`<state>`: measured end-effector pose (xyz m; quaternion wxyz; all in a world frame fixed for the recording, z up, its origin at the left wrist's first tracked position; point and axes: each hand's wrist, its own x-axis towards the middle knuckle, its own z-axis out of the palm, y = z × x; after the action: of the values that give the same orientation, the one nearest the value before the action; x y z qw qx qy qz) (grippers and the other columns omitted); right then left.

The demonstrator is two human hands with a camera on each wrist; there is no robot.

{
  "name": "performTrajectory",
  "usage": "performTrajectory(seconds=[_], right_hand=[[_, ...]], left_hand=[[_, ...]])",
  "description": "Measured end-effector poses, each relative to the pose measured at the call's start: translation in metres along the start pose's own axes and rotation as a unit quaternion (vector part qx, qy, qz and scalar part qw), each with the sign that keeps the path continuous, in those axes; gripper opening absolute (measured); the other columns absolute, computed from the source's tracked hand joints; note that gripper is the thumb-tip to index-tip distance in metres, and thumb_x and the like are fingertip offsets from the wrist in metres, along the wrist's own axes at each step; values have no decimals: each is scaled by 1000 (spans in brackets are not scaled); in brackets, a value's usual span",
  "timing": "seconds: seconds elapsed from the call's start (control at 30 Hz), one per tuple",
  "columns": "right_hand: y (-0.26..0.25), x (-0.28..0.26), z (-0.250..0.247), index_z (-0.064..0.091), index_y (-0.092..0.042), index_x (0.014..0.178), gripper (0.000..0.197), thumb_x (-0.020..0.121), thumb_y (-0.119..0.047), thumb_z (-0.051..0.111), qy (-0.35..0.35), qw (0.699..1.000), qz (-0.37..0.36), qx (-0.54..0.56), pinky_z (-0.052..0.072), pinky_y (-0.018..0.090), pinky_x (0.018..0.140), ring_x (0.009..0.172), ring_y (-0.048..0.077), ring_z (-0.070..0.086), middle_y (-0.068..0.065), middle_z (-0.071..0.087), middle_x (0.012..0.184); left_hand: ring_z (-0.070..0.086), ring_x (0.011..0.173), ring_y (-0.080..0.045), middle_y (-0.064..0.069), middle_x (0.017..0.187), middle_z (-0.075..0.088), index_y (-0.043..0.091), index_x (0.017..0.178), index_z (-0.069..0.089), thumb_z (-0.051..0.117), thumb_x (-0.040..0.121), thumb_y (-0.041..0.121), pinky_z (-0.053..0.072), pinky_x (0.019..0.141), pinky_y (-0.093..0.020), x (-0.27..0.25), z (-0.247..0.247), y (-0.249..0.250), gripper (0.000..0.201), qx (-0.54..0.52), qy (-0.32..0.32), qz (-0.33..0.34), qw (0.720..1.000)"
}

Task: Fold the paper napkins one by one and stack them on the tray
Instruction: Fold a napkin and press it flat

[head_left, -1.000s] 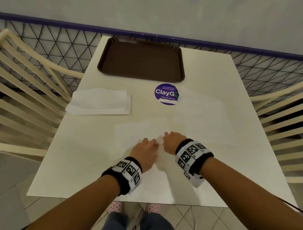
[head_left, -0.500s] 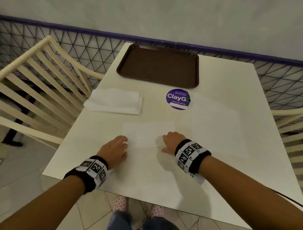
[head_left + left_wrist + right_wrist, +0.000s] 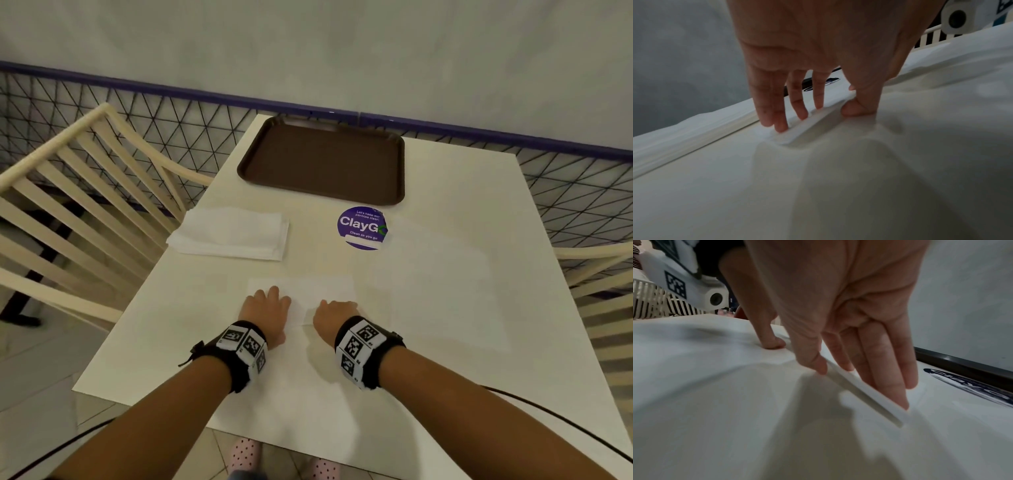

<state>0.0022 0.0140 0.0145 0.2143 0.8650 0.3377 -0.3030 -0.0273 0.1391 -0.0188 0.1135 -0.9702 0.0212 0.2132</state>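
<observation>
Single napkin (image 3: 308,291), white, flat on the counter (image 3: 445,308) directly ahead, near edge under both hands; already narrowed to a strip, so judged mid-fold, first item of the lot. Left hand (image 3: 265,313) on the strip's left end, fingers (image 3: 777,116) straight and spread, tips pressing down, thumb tucked against the near edge where the paper lifts slightly; nothing grasped. Right hand (image 3: 334,317) on the right end, fingers (image 3: 890,382) extended and laid along the raised fold edge, thumb planted on the sheet behind; pressing rather than pinching, though whether the edge is lightly nipped between thumb and forefinger cannot be told. Supply stack of napkins (image 3: 229,233), unfolded, to the left and farther off, well apart from the hands. Brown tray (image 3: 322,161) at the far end of the counter, holding nothing folded as yet. Round purple sticker (image 3: 362,228) between tray and worked napkin. Step in hand, by judgement: creasing or flattening the current fold. Next move, by judgement: either one further fold across the strip or a pinch at both ends, then a lift forward past the sticker onto the tray; thin paper, hence light, even pressure to keep layers aligned.
</observation>
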Motion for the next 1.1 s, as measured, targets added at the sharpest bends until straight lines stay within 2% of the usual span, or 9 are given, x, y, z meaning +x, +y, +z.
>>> performTrajectory(seconds=[0.17, 0.27, 0.33, 0.4, 0.5, 0.7, 0.9, 1.0, 1.1], right_hand=[[12, -2, -8, 55, -1, 122, 32, 97, -3, 36, 26, 1000, -14, 10, 43, 41, 97, 119, 32, 53, 14, 54, 129], [28, -12, -22, 56, -3, 119, 32, 97, -4, 34, 72, 997, -2, 18, 43, 36, 94, 116, 30, 55, 13, 56, 125], [39, -18, -37, 54, -2, 120, 32, 96, -4, 33, 103, 994, 13, 20, 43, 36, 93, 115, 30, 55, 14, 56, 125], [49, -21, -56, 52, -2, 123, 33, 97, -4, 33, 134, 990, 29, 25, 44, 37, 92, 115, 31, 55, 15, 55, 125], [60, -17, -90, 50, -4, 126, 35, 96, -4, 32, 161, 984, 56, 44, 46, 39, 89, 115, 33, 55, 16, 54, 125], [59, 13, -164, 46, -11, 133, 39, 98, -6, 30, 211, 967, 89, 114, 44, 40, 90, 114, 35, 53, 17, 52, 126], [37, 49, -207, 32, -10, 142, 48, 96, 1, 31, 252, 951, 122, 133, 43, 40, 95, 122, 32, 50, 13, 45, 139], [17, 71, -199, 26, -8, 144, 51, 94, 2, 31, 261, 947, 127, 137, 42, 38, 97, 123, 30, 49, 9, 37, 146], [-6, 91, -175, 18, -8, 147, 56, 93, 3, 31, 246, 951, 119, 147, 32, 35, 108, 133, 27, 38, 8, 23, 154]], left_hand=[[46, 115, -28, -9, 130, 42, 13, 130, 42, 38, 91, 50, 35, 94, -36, -7, -1, -1, 54, 25, 30, 25, 999], [64, 66, -18, 0, 77, 66, 23, 83, 72, 77, 66, 45, 48, 59, -26, -3, -11, -17, 29, 40, 102, 101, 989], [58, 44, -12, 8, 53, 61, 29, 65, 72, 85, 52, 39, 42, 43, -17, 5, -21, -31, 20, 41, 153, 138, 978], [67, 71, -12, 7, 81, 70, 29, 99, 72, 58, 85, 37, 49, 60, -22, 7, -46, -46, 21, 25, 143, 161, 976], [48, 122, -21, 0, 135, 50, 27, 142, 34, 21, 102, 36, 36, 100, -33, 23, -79, -76, 43, -28, 103, 158, 982], [45, 126, -22, -3, 139, 46, 29, 143, 30, 23, 103, 26, 36, 103, -36, 44, -125, -164, 40, -49, 146, 141, 978], [44, 126, -19, -2, 137, 47, 15, 145, 27, 24, 102, 27, 36, 104, -32, 75, -121, -243, 45, 106, 257, 142, 950], [68, 88, -21, -4, 99, 71, 10, 114, 66, 56, 84, 27, 55, 74, -30, 83, -98, -262, 36, 100, 340, 193, 915], [71, 76, -21, -4, 87, 73, 11, 96, 74, 91, 46, 21, 56, 63, -28, 96, -53, -265, 54, 92, 349, 220, 907]])
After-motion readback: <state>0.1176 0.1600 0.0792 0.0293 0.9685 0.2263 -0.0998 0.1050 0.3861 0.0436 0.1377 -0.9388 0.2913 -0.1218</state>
